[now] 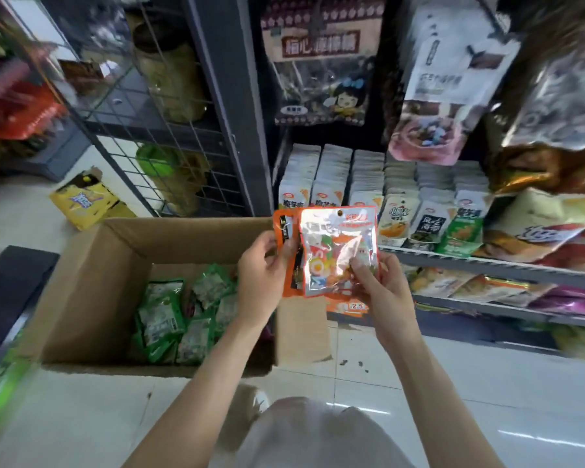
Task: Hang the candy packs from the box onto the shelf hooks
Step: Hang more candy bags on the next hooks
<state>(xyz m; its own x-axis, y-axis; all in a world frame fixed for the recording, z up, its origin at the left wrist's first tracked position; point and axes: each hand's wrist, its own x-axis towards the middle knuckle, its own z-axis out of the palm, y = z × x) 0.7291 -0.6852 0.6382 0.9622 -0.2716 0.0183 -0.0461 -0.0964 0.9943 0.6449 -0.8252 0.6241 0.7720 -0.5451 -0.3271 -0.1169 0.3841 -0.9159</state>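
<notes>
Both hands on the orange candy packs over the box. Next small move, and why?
Probably lift the orange candy packs toward a hook. Left hand and right hand both grip them, the hang hole at the top edge faces up, and they are clear of the cardboard box. The target hook is not clearly visible, so direction is a guess.

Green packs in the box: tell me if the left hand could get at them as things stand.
Probably not right away: the left hand is gripping the orange candy packs. The box is open, green packs uncovered.

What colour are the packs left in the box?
Green, with pale printed panels, seen in the head view.
</notes>
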